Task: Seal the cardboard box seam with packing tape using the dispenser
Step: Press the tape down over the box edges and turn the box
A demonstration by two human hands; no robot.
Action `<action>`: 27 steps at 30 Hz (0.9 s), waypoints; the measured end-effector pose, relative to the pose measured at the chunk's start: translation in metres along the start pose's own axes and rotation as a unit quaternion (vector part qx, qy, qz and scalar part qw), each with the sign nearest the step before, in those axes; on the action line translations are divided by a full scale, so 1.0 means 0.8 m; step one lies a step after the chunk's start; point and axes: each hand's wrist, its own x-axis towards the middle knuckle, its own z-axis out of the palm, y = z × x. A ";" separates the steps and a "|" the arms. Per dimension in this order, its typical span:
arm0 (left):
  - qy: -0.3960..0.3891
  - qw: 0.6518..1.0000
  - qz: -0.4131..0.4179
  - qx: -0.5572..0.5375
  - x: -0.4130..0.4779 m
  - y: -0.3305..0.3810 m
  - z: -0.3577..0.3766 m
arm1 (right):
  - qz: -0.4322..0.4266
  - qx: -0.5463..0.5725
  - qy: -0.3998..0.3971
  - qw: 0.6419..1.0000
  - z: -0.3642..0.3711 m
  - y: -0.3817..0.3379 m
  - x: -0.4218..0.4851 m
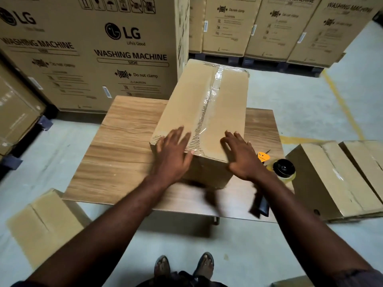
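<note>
I see a wooden table (124, 141) standing on a pale grey floor (290, 112) with a yellow line (342, 104) painted on it. Big washing machine boxes (99, 52) stand in rows behind the table. The cardboard box (186, 104) sits on the table's right half, with its far end sticking out past the back edge. Clear, wrinkly tape (208, 102) runs along its top seam. My left hand (174, 154) lies flat and spread on the box's near left corner. My right hand (240, 156) is spread at the near right corner. The tape dispenser (283, 168) lies at the table's right edge, partly hidden by my right arm. Smaller boxes (335, 179) sit on the floor, right and left.
</note>
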 end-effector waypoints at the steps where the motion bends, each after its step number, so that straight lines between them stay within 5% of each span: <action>1: -0.012 1.000 -0.012 0.001 0.007 -0.009 0.002 | 0.029 -0.023 0.007 0.999 0.003 -0.008 -0.005; 9: -0.032 0.997 -0.013 0.062 -0.006 -0.030 0.011 | 0.065 -0.109 0.045 0.991 0.044 -0.032 -0.014; 24: 0.017 0.997 -0.061 0.032 -0.057 0.002 0.018 | -0.017 -0.017 0.076 0.997 0.037 -0.005 -0.043; 27: 0.026 0.997 -0.072 0.015 -0.061 0.011 0.022 | -0.021 0.113 0.127 0.985 0.038 0.006 -0.047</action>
